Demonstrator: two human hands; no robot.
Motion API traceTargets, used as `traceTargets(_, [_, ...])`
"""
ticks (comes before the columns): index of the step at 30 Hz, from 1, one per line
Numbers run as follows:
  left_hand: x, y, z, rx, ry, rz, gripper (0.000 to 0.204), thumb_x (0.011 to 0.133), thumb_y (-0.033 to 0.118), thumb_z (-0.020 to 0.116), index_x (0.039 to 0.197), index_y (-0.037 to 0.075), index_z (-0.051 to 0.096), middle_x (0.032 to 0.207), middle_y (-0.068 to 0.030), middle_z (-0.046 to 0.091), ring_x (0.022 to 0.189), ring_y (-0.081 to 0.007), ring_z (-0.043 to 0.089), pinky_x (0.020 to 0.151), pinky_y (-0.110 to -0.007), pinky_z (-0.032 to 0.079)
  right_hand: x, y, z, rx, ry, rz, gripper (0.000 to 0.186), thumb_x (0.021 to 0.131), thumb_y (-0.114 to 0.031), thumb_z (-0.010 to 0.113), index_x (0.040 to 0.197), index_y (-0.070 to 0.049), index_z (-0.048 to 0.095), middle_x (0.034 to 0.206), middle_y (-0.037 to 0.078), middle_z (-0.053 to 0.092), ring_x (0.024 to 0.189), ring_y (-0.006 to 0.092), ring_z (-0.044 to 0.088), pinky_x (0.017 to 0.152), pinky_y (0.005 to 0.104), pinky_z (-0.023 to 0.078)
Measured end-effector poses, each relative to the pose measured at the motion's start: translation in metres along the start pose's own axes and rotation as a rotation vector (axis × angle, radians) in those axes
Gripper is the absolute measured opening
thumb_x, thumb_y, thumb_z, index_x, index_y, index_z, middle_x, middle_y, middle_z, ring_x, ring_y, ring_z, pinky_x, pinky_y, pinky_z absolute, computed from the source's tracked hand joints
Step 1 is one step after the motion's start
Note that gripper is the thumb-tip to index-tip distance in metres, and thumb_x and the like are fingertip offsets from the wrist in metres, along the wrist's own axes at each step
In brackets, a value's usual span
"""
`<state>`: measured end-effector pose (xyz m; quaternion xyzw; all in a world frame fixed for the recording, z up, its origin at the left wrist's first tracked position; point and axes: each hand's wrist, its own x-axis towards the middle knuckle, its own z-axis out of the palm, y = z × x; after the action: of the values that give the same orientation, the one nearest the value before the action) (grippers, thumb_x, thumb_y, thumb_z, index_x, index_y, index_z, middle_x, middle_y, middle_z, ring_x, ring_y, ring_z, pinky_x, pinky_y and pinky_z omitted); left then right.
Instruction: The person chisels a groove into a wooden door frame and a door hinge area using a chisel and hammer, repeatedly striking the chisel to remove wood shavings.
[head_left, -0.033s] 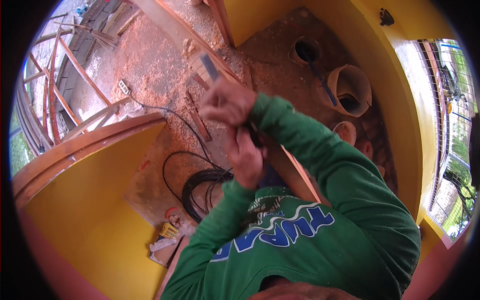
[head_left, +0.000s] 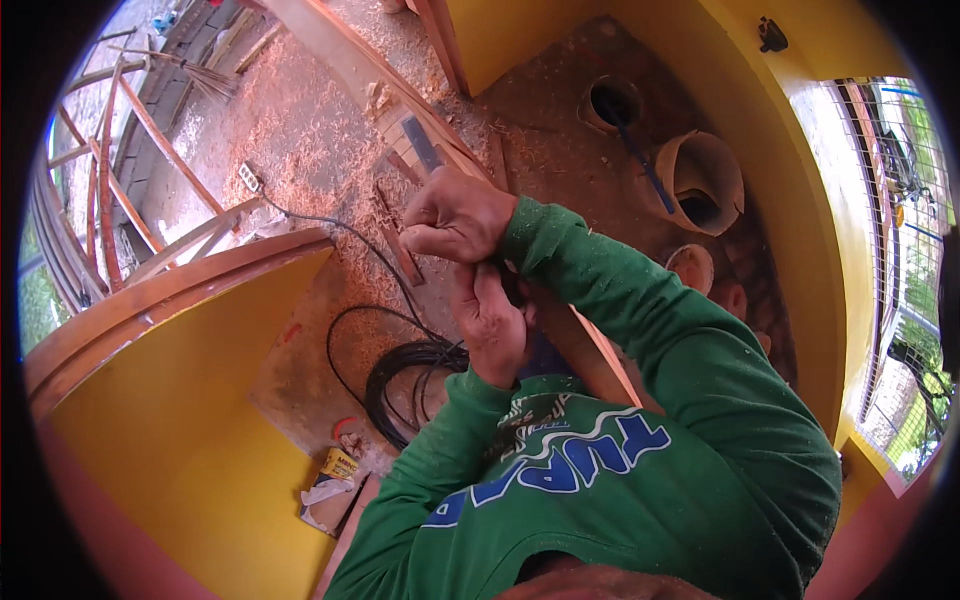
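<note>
My right hand [head_left: 455, 215] is closed at the lower end of a flat grey bladed tool [head_left: 420, 140], over a long wooden board [head_left: 345, 55] that runs beneath both arms. A pale curl of shaving [head_left: 378, 98] lies just past the blade's upper end. My left hand [head_left: 488, 325] is just below the right, touching it, fingers wrapped round something dark that is mostly hidden by both hands. Loose wood shavings [head_left: 290, 120] cover the floor left of the board.
Yellow walls [head_left: 180, 400] flank me. Right stand several hollow cylinders [head_left: 722, 175] and a dark bar [head_left: 645, 165]. Left are a power strip [head_left: 250, 178], coiled black cable [head_left: 385, 380], wooden framework [head_left: 170, 160] and a box [head_left: 328, 500]. A grilled window [head_left: 895, 270] is at far right.
Both hands have shifted very slightly and look less blurred; my right hand's fingers sit a little lower. The surroundings look the same.
</note>
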<state>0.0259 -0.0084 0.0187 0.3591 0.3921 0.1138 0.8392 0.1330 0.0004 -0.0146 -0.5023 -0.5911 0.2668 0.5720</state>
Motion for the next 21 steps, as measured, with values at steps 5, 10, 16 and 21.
traceTargets(5, [-0.016, -0.002, 0.008, 0.431, 0.083, 0.264, 0.027, 0.066, 0.004, 0.053, 0.092, -0.004, 0.048, 0.088, -0.016, 0.044, 0.075, -0.0317, 0.049, 0.063, -0.038, 0.042, 0.022, 0.001, -0.018, 0.02, -0.066, 0.183, 0.041, 0.08, -0.025, 0.05, 0.049, -0.003, 0.036, 0.043, 0.004, 0.026, 0.042, 0.0131, 0.026, 0.041, 0.0337, 0.024])
traceTargets(10, [-0.004, -0.001, -0.001, 0.498, 0.12, 0.354, 0.026, 0.065, 0.002, 0.055, 0.09, -0.003, 0.047, 0.088, -0.0157, 0.043, 0.071, -0.0313, 0.047, 0.062, -0.039, 0.042, 0.024, 0.012, -0.009, 0.05, -0.029, 0.212, 0.039, 0.08, -0.024, 0.05, 0.051, -0.003, 0.037, 0.044, 0.004, 0.025, 0.043, 0.0109, 0.026, 0.041, 0.0325, 0.025])
traceTargets(16, [-0.031, -0.014, -0.012, -0.097, 0.042, 0.032, 0.018, 0.085, 0.015, 0.042, 0.1, 0.004, 0.045, 0.068, -0.0076, 0.047, 0.05, -0.0161, 0.048, 0.041, -0.027, 0.038, -0.002, -0.004, 0.011, 0.066, 0.062, 0.0, 0.037, 0.08, -0.024, 0.051, 0.053, -0.003, 0.038, 0.046, 0.003, 0.028, 0.044, 0.0103, 0.028, 0.041, 0.0303, 0.024])
traceTargets(21, [-0.004, -0.006, -0.008, -0.041, -0.002, 0.183, 0.02, 0.09, 0.016, 0.032, 0.105, 0.011, 0.045, 0.063, -0.002, 0.047, 0.041, -0.0069, 0.041, 0.034, -0.018, 0.029, 0.017, 0.001, -0.007, 0.097, -0.045, 0.164, 0.035, 0.08, -0.024, 0.05, 0.052, -0.004, 0.041, 0.047, 0.004, 0.033, 0.045, 0.0131, 0.031, 0.044, 0.0312, 0.028])
